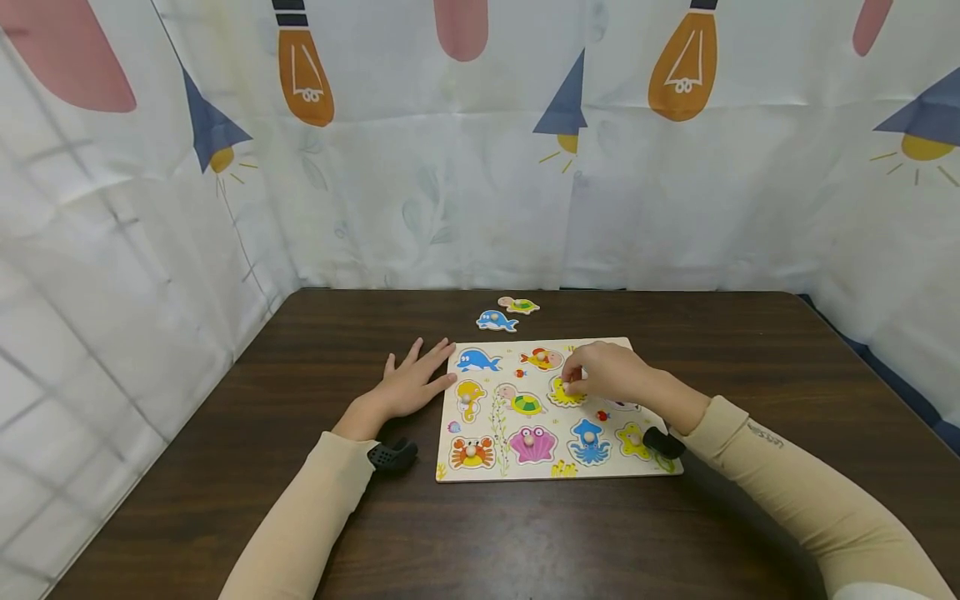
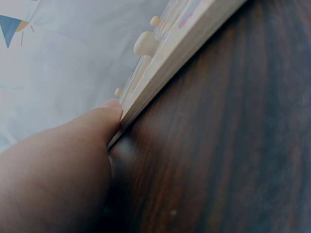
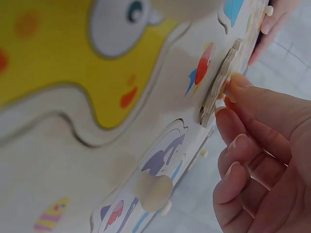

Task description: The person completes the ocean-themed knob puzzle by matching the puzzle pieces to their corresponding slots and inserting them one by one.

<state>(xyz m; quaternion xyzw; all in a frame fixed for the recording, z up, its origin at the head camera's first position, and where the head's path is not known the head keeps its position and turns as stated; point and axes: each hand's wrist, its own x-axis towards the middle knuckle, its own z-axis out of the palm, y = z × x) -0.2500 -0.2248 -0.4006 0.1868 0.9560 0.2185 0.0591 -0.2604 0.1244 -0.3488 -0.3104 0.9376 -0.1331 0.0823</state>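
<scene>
A wooden knob puzzle board [image 1: 491, 475] with sea-animal pictures lies on the table. My right hand [image 1: 611, 372] pinches the knob of a yellow puzzle piece [image 1: 561, 398] at the board's upper right. In the right wrist view, that piece [image 3: 218, 85] stands out edge-on from the board, tilted, between thumb and index finger. Spread on the table, my left hand [image 1: 408, 385] touches the board's left edge. Its thumb [image 2: 109, 114] meets the board's side in the left wrist view. Behind the board lie a blue whale piece [image 1: 497, 322] and a turtle piece [image 1: 519, 306].
Knobbed pieces sit in the board: a seahorse [image 1: 469, 400], a crab [image 1: 472, 452], a pink shell [image 1: 532, 445], a squid [image 1: 588, 442], a starfish [image 1: 632, 440] and a fish [image 1: 542, 358]. The dark wooden table [image 1: 480, 542] meets a printed curtain [image 1: 480, 208] behind.
</scene>
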